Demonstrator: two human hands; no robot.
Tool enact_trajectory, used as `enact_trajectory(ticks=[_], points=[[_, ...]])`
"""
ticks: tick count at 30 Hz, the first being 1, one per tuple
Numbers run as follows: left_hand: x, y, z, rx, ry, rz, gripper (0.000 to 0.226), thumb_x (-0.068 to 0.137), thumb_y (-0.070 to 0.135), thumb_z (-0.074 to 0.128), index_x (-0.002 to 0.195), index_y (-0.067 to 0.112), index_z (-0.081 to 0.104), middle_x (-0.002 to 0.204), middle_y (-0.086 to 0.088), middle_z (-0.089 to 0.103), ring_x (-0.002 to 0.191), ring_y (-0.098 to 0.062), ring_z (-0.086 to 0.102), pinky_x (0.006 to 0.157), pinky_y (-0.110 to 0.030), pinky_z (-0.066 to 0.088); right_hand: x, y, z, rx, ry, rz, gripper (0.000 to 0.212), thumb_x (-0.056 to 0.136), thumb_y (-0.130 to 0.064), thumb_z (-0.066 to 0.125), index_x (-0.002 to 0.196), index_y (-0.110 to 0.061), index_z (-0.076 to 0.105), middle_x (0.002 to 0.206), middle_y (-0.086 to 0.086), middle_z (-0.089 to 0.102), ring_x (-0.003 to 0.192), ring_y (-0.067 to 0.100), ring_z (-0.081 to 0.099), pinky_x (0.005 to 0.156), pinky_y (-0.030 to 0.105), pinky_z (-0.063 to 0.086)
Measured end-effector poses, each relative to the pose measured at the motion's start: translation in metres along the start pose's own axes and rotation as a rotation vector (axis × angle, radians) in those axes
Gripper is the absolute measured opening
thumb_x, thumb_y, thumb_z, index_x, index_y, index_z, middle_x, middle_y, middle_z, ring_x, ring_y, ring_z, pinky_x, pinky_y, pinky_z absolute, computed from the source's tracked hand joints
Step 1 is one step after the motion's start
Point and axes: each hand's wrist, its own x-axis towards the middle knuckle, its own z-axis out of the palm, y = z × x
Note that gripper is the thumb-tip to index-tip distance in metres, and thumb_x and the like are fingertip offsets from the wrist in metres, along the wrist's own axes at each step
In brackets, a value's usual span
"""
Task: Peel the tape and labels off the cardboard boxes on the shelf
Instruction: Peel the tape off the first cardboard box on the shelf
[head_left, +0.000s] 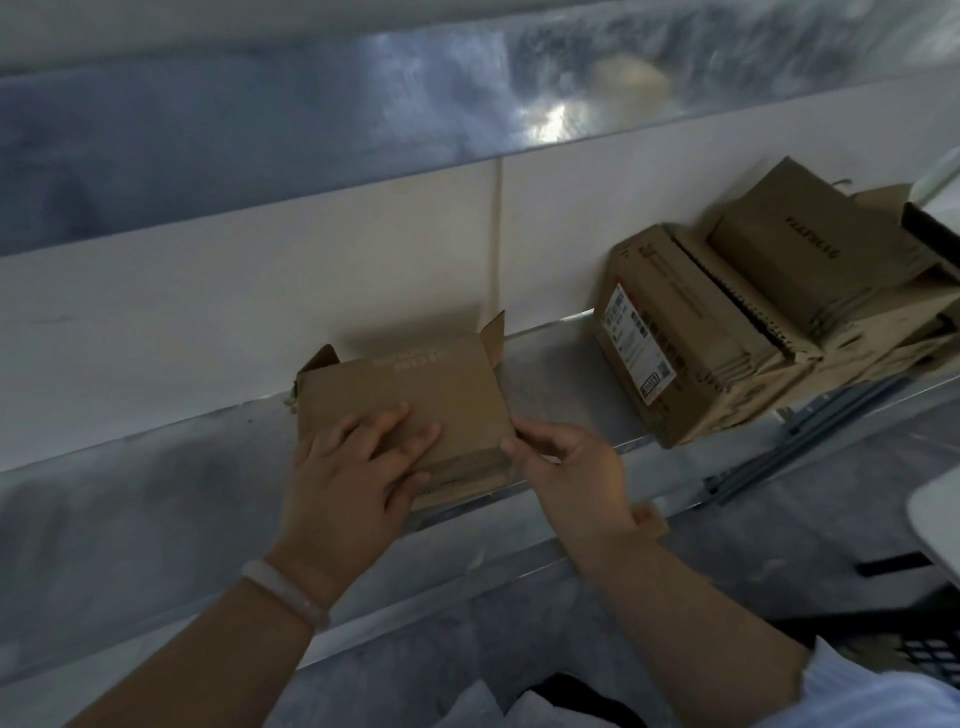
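While our left hand (358, 457) lies on top of the flat brown cardboard box (441, 395) with its fingers straight and spread, pressing it down, our right hand (566, 467) curls its thumb and forefinger onto the box's near right corner and pinches the edge there; we cannot tell whether any tape is caught between the fingertips. The box sits on the grey metal shelf (561, 374), near its front edge, with two small flaps standing up at the back against the white wall panel (260, 291). A pale, smooth bracelet (285, 592) circles our left wrist. Further right on the same shelf, well apart from our hands, we see a leaning pile of brown cardboard boxes (753, 312), and the nearest of them carries a white printed shipping label (636, 345) on the side facing us.
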Motion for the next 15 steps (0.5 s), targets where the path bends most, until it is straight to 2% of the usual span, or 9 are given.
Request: enact_trajectory(ticks=[4, 6, 9, 13, 15], points=[[0.0, 0.001, -0.002, 0.028, -0.007, -0.007, 0.042, 0.088, 0.056, 0.044, 0.126, 0.043, 0.058, 0.13, 0.006, 0.058, 0.107, -0.027, 0.054, 0.085, -0.043, 0.041, 0.001, -0.009, -0.005, -0.02, -0.002, 0.001, 0.009, 0.083, -0.027, 0.075, 0.089, -0.035, 0.074, 0.084, -0.021, 0.071, 0.081, -0.007, 0.065, 0.08, 0.017, 0.054], [0.0, 0.001, -0.002, 0.037, -0.008, -0.006, 0.043, 0.089, 0.057, 0.042, 0.126, 0.043, 0.058, 0.131, 0.007, 0.058, 0.107, -0.027, 0.054, 0.085, -0.042, 0.04, 0.004, -0.017, -0.011, -0.111, -0.029, -0.017, 0.011, 0.085, -0.027, 0.073, 0.08, -0.037, 0.071, 0.078, -0.021, 0.069, 0.076, -0.007, 0.064, 0.071, 0.013, 0.052], [0.001, 0.0, -0.002, 0.041, 0.011, 0.014, 0.042, 0.088, 0.055, 0.046, 0.126, 0.042, 0.06, 0.129, 0.005, 0.06, 0.104, -0.027, 0.055, 0.084, -0.041, 0.041, 0.013, -0.031, -0.016, -0.331, -0.111, -0.039, 0.003, 0.087, -0.033, 0.07, 0.085, -0.031, 0.07, 0.079, -0.017, 0.068, 0.074, -0.003, 0.062, 0.063, 0.008, 0.044], [0.001, -0.001, -0.002, 0.053, 0.017, 0.023, 0.042, 0.087, 0.054, 0.047, 0.125, 0.041, 0.06, 0.128, 0.004, 0.06, 0.103, -0.027, 0.056, 0.084, -0.041, 0.041, 0.025, -0.04, -0.013, -0.423, -0.183, -0.01, 0.018, 0.09, -0.029, 0.065, 0.074, -0.031, 0.057, 0.085, -0.005, 0.069, 0.081, 0.014, 0.067, 0.078, 0.034, 0.057], [0.0, 0.0, -0.002, 0.051, 0.01, 0.018, 0.042, 0.087, 0.054, 0.047, 0.126, 0.042, 0.06, 0.128, 0.005, 0.06, 0.102, -0.027, 0.056, 0.084, -0.041, 0.04, 0.029, -0.043, -0.01, -0.507, -0.235, -0.004, 0.017, 0.093, -0.027, 0.059, 0.077, -0.027, 0.055, 0.084, -0.002, 0.067, 0.081, 0.017, 0.066, 0.077, 0.037, 0.056]])
